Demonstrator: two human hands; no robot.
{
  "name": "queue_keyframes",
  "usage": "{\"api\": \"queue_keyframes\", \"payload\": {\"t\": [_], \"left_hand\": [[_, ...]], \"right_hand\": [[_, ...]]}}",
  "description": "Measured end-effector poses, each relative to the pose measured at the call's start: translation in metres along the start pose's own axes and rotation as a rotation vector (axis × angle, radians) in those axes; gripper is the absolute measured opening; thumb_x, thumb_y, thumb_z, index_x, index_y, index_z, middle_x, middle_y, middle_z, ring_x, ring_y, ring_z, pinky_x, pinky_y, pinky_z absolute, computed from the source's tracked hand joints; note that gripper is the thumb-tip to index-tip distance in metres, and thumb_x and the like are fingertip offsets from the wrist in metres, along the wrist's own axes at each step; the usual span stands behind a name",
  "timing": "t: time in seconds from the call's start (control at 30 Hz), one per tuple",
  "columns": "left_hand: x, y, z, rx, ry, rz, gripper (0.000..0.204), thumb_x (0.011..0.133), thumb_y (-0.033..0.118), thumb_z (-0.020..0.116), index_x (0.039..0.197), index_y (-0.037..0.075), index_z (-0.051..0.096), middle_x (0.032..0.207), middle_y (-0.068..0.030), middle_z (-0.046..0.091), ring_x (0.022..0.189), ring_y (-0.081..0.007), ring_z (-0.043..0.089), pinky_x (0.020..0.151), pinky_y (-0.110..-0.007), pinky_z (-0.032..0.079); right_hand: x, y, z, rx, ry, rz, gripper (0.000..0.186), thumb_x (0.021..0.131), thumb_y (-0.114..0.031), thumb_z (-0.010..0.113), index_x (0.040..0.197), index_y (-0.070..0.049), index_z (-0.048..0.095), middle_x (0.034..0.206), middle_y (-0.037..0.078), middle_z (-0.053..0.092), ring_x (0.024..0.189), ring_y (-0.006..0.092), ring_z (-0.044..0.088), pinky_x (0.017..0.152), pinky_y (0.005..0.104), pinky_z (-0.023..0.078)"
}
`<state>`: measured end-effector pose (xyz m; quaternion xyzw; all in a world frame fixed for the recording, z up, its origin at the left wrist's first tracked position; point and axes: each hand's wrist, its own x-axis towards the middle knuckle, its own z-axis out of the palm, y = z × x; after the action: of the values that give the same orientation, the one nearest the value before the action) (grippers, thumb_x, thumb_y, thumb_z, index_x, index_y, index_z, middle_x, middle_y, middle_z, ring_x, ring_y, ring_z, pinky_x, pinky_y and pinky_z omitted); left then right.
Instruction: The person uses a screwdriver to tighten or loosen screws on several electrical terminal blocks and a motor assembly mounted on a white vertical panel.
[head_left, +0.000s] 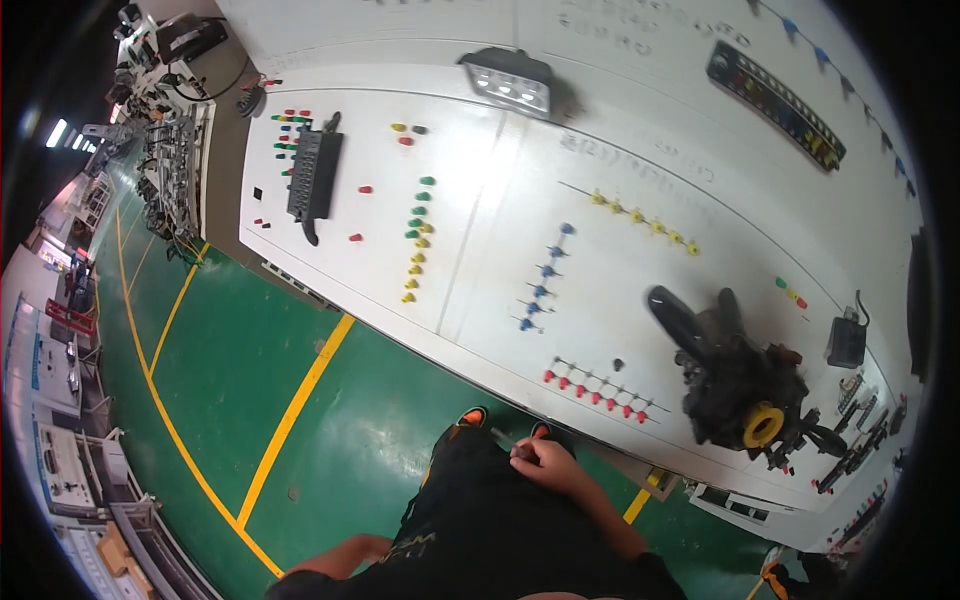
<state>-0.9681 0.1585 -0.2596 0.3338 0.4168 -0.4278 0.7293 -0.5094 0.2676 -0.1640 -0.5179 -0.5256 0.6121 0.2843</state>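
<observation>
My right hand (545, 460) is held close to my waist, just off the near edge of the white work table (480, 300). Its fingers are closed on a thin grey rod-like tool (503, 438) that points up and left. My left forearm (345, 552) shows at the lower edge, but the hand itself is hidden against my dark clothing. Nearest on the table is a row of red pegs (598, 390). To its right lies a black bundle of wiring (725, 385) with a yellow tape roll (762, 425).
The table also carries rows of blue pegs (540, 290), yellow pegs (645, 220) and green and yellow pegs (418, 240), a black connector block (312, 175), a lamp (510, 80) and a small black box (845, 340). The green floor (250, 370) has yellow lines, and benches stand at the left.
</observation>
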Motion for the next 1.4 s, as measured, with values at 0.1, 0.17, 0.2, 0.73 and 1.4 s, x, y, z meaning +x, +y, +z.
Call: {"api": "queue_keyframes", "payload": {"t": [0.1,0.17,0.2,0.73,1.4], "left_hand": [[-0.01,-0.002,-0.045,0.045,-0.059,0.024,0.045,0.094,0.034,0.062,0.13,0.008,0.065,0.13,-0.0077,0.067,0.117,-0.0272,0.063,0.089,-0.045,0.054],[-0.02,-0.006,-0.077,0.075,-0.105,0.029,0.045,0.094,0.034,0.062,0.13,0.008,0.065,0.13,-0.0074,0.066,0.118,-0.0269,0.063,0.089,-0.045,0.054],[-0.021,-0.006,-0.087,0.085,-0.138,0.026,0.045,0.094,0.034,0.063,0.131,0.008,0.065,0.131,-0.0072,0.066,0.119,-0.0268,0.063,0.089,-0.045,0.054],[-0.111,0.203,-0.253,1.036,0.864,0.394,0.028,0.085,0.02,0.06,0.11,0.01,0.07,0.104,-0.0154,0.073,0.097,-0.0354,0.07,0.085,-0.054,0.052],[-0.203,0.44,0.041,0.688,0.751,1.729,0.026,0.082,0.001,0.069,0.106,0.002,0.062,0.105,-0.0133,0.064,0.095,-0.0254,0.062,0.082,-0.036,0.05]], "right_hand": [[0.02,-0.027,0.03,0.004,0.151,0.024,0.019,0.093,-0.019,0.069,0.103,-0.003,0.063,0.085,0.002,0.064,0.077,0.0093,0.059,0.071,0.0271,0.048],[0.036,-0.038,0.045,0.013,0.23,0.011,0.022,0.092,-0.021,0.069,0.105,-0.004,0.064,0.086,0.004,0.068,0.077,0.011,0.063,0.071,0.0283,0.05],[0.037,-0.038,0.051,-0.002,0.257,0.031,0.023,0.092,-0.021,0.07,0.106,-0.004,0.065,0.087,0.005,0.068,0.079,0.0114,0.064,0.073,0.028,0.051],[0.061,-0.057,0.15,0.289,0.583,0.143,0.023,0.088,0.001,0.063,0.11,-0.003,0.059,0.106,0.009,0.067,0.094,0.018,0.064,0.087,0.0321,0.05],[-0.262,0.317,0.362,0.366,1.035,1.208,0.024,0.091,-0.014,0.055,0.112,-0.004,0.061,0.098,0.012,0.069,0.083,0.0227,0.061,0.073,0.0391,0.049]]}}
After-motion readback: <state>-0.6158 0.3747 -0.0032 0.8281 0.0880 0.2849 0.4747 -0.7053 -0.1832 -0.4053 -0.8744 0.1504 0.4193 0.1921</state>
